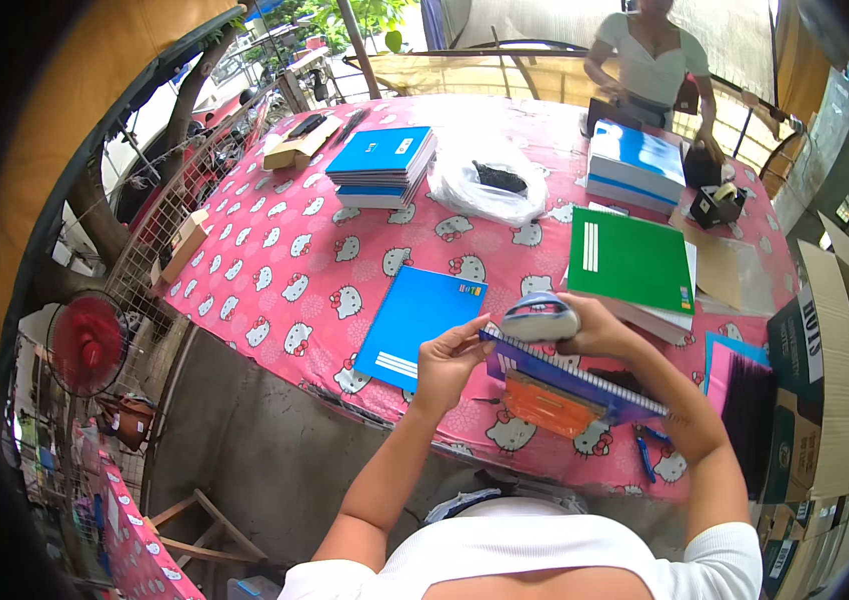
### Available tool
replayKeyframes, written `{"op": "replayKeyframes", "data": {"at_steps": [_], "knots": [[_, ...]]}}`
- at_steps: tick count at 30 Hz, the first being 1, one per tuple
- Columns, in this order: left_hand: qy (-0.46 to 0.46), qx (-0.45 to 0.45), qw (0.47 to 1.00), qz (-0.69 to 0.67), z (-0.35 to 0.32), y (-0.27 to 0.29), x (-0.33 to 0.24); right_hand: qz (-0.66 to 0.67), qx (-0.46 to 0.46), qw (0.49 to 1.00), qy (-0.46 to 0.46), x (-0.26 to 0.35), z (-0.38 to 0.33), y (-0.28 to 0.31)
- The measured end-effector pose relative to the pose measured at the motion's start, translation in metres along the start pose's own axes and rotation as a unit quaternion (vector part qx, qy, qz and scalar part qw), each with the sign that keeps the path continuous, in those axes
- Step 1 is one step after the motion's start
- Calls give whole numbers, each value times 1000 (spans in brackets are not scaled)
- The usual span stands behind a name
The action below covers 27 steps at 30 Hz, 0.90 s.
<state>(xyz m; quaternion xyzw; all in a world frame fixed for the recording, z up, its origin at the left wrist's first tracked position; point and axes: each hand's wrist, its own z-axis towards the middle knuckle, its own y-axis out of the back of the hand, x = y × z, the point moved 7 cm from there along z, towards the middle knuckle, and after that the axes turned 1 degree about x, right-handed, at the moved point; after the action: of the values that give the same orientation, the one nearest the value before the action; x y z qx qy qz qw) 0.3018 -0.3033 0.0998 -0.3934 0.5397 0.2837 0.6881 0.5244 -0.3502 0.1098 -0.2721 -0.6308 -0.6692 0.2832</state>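
Note:
My left hand (pixel 450 362) pinches the end of a purple spiral-bound notebook (pixel 635 402), seen nearly edge-on with its coil upward. In my right hand (pixel 590 328) is a rounded white and blue handheld tool (pixel 541 318), held just above the coil; its exact kind is unclear. Below the notebook lies an orange plastic case (pixel 550 403), partly hidden. A blue notebook (pixel 420 318) rests flat beside my left hand. Beyond my right hand stands a stack topped by a green notebook (pixel 635 262). Blue-handled pliers (pixel 646 455) lie near the table's front edge.
The table has a pink patterned cloth (pixel 275 290). Farther back stand blue notebook stacks (pixel 381 152) (pixel 635 165), a plastic bag (pixel 485 190) and a tape dispenser (pixel 717 205). Another person (pixel 651 70) stands across the table. Cardboard boxes (pixel 830 370) flank the right side.

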Motion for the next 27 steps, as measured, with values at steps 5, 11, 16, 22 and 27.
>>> {"op": "replayKeyframes", "data": {"at_steps": [5, 11, 16, 22, 27], "knots": [[-4, 22, 1000, -1, 5, -7, -9, -234, -113, 952, -159, -74, -64, 4], [24, 91, 995, -32, 22, 5, 17, -290, -222, 915, -169, -71, -184, 0], [42, 132, 980, -144, 33, -22, 13, -382, -215, 867, -238, -68, -283, -73], [-129, 114, 985, -22, 27, -59, -13, -76, -287, 928, -227, 18, -292, -29], [-320, 147, 926, 136, -12, -128, -68, -72, -359, 929, -56, 140, -200, 22]]}}
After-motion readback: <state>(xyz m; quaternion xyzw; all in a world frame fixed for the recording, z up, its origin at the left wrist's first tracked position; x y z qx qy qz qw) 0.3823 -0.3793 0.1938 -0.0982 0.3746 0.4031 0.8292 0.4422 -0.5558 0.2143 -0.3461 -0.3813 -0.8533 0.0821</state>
